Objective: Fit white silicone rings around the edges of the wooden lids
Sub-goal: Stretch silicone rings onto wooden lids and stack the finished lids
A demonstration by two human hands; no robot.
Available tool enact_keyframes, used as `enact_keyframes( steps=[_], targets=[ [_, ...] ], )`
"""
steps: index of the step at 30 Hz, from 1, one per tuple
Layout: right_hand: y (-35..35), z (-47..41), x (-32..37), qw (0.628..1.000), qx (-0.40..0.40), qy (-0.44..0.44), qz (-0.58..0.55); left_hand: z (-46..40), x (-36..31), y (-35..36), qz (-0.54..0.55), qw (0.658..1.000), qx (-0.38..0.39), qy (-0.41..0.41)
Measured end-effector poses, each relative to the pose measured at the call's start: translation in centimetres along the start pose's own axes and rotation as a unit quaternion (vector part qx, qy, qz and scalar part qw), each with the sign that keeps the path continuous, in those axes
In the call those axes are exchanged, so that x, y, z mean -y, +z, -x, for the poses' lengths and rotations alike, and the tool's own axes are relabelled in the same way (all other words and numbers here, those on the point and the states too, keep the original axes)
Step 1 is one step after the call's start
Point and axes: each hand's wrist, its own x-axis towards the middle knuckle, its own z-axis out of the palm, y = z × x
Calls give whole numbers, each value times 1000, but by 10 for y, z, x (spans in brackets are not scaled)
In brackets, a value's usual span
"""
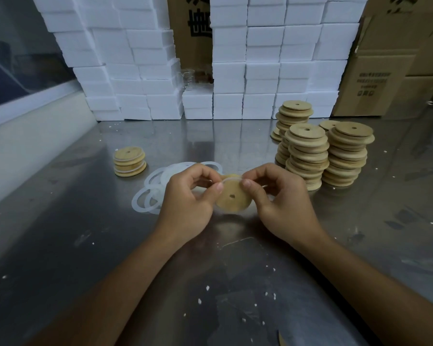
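A round wooden lid point(233, 199) with a small centre hole is held upright between both hands above the steel table point(85, 221). My left hand point(188, 198) grips its left edge and my right hand point(280, 198) grips its right edge. Both thumbs and fingers pinch a white silicone ring point(231, 179) stretched over the lid's top rim. A pile of loose white rings point(155, 188) lies on the table just left of my hands. Tall stacks of bare wooden lids point(308, 156) stand at the right.
A short stack of lids with rings fitted point(129, 161) sits at the left. White foam blocks point(260, 71) are walled up at the back, with cardboard boxes point(390, 71) at the back right. Foam crumbs dot the table.
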Motion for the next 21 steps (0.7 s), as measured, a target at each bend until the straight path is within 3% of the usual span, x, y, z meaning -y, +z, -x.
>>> enact_keyframes(
  steps=[3,9,15,21],
  targets=[
    [0,0,2,999,-10,-41,13,-1,0,0,-5,1000,-9,6],
    [0,-1,3,998,22,-37,37,-2,8,-1,-33,999,5,-33],
    [-3,-2,3,993,26,-90,79,0,4,-2,-81,996,-1,37],
    [-1,-2,0,997,7,-66,44,1,4,-2,-84,996,13,11]
  ],
)
